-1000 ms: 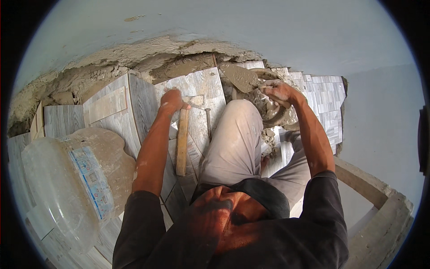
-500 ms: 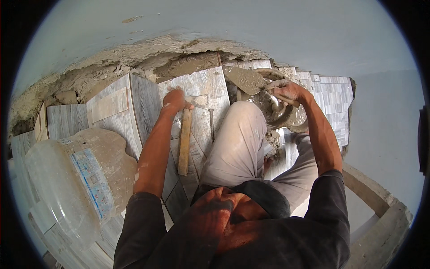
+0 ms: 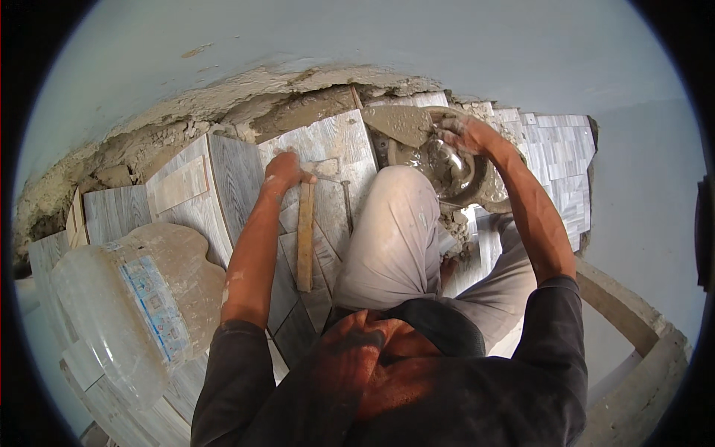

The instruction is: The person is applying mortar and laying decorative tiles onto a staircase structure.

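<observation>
My right hand (image 3: 468, 135) is at the rim of a round pan (image 3: 465, 197) of wet grey mortar (image 3: 439, 167), its fingers curled at the trowel's handle end, which the hand hides. The mortar-smeared trowel (image 3: 398, 124) points left, its blade at the pan's far left rim. My left hand (image 3: 283, 171) lies closed on a wood-look tile (image 3: 328, 141), thumb stretched to the right; what its fingers grip, if anything, is hidden. Just below the thumb is the upper end of a wooden bar (image 3: 305, 238). A thin metal rod (image 3: 347, 208) lies right of it.
A large clear plastic jug (image 3: 145, 298) lies at the left. Broken plaster and mortar (image 3: 305, 112) run along the base of the pale wall (image 3: 357, 37). Grey tiled steps (image 3: 555, 149) go off to the right. A rough concrete edge (image 3: 625, 313) is at lower right.
My right hand and the trowel have moved up and slightly left, and the trowel's handle no longer shows. The left hand stays on the tile. The whole view has shifted slightly.
</observation>
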A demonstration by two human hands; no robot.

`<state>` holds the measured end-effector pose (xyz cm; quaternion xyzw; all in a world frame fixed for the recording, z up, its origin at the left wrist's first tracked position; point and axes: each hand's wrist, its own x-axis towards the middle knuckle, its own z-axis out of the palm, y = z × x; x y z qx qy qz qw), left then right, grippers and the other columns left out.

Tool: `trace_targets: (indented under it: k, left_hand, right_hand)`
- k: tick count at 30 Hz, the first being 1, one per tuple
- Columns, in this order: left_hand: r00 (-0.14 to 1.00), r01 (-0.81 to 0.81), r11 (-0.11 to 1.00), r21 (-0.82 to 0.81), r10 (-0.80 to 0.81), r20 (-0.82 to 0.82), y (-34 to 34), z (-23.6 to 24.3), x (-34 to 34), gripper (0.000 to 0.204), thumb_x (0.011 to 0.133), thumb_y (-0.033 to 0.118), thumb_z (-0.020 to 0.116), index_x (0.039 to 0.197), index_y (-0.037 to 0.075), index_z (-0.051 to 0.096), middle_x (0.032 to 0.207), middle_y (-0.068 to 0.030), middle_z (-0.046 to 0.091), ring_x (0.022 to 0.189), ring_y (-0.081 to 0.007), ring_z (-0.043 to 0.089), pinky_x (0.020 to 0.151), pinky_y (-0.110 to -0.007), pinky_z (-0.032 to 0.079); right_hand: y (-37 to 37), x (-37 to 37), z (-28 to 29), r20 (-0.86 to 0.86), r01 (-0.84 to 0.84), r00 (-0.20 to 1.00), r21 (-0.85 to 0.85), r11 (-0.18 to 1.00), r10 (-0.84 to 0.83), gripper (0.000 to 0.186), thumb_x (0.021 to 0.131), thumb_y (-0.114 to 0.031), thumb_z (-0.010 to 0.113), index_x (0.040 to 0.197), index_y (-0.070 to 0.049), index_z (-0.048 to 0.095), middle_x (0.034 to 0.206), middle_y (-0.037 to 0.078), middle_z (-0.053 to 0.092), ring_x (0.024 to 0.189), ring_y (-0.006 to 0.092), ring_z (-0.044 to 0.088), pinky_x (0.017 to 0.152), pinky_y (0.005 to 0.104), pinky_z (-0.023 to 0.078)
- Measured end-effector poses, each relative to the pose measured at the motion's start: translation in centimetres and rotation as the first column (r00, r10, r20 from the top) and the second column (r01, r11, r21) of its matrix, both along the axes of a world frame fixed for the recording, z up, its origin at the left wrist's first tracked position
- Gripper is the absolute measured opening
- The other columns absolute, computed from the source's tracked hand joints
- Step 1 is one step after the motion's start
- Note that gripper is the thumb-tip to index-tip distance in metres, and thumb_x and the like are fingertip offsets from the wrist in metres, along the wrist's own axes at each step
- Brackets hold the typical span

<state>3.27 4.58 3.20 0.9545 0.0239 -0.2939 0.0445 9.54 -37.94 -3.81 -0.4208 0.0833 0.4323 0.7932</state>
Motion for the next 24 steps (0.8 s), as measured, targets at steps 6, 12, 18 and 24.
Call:
trace_targets:
  k: [6, 12, 18, 24]
  left_hand:
    - [1.000, 0.015, 1.000, 0.000, -0.015, -0.007, 0.7, -0.3, 0.2, 0.074, 0.055, 0.043, 0.081, 0.101, -0.011, 0.058, 0.099, -0.0268, 0.061, 0.096, -0.0367, 0.060, 0.084, -0.040, 0.045]
    - [0.996, 0.065, 0.998, 0.026, -0.067, 0.064, 0.4, -0.1, 0.1, 0.073, 0.055, 0.042, 0.081, 0.102, -0.009, 0.058, 0.099, -0.0272, 0.061, 0.096, -0.0364, 0.060, 0.083, -0.040, 0.045]
    - [0.999, 0.053, 0.999, -0.001, -0.053, 0.003, -0.2, 0.0, 0.5, 0.075, 0.055, 0.042, 0.081, 0.103, -0.010, 0.057, 0.097, -0.0272, 0.062, 0.094, -0.0362, 0.061, 0.083, -0.039, 0.046]
    - [0.999, 0.029, 0.999, 0.014, -0.029, 0.022, -0.1, 0.1, 0.0, 0.074, 0.055, 0.040, 0.081, 0.103, -0.011, 0.057, 0.096, -0.0274, 0.062, 0.093, -0.0369, 0.061, 0.083, -0.039, 0.046]
  right_hand:
    - [1.3, -1.4, 1.7, 0.137, -0.040, 0.989, -0.111, 0.993, 0.056, 0.033, 0.090, -0.021, 0.052, 0.114, 0.003, 0.054, 0.097, 0.012, 0.061, 0.083, 0.0227, 0.059, 0.074, 0.0296, 0.050]
    - [0.6, -1.4, 5.8, 0.296, 0.074, 0.272, -0.955, 0.287, 0.916, 0.036, 0.093, -0.021, 0.047, 0.116, 0.006, 0.050, 0.101, 0.014, 0.060, 0.084, 0.0203, 0.061, 0.078, 0.0247, 0.052]
    - [-2.4, 0.5, -1.2, 0.575, 0.005, 0.550, -0.728, 0.685, 0.606, 0.032, 0.086, -0.033, 0.056, 0.108, -0.009, 0.059, 0.090, 0.016, 0.064, 0.081, 0.0287, 0.061, 0.075, 0.0378, 0.048]
    - [-0.8, -0.4, 1.9, 0.638, -0.045, 0.531, -0.636, 0.770, 0.558, 0.027, 0.091, -0.022, 0.046, 0.111, -0.007, 0.058, 0.095, 0.016, 0.063, 0.086, 0.0249, 0.060, 0.078, 0.0372, 0.048]
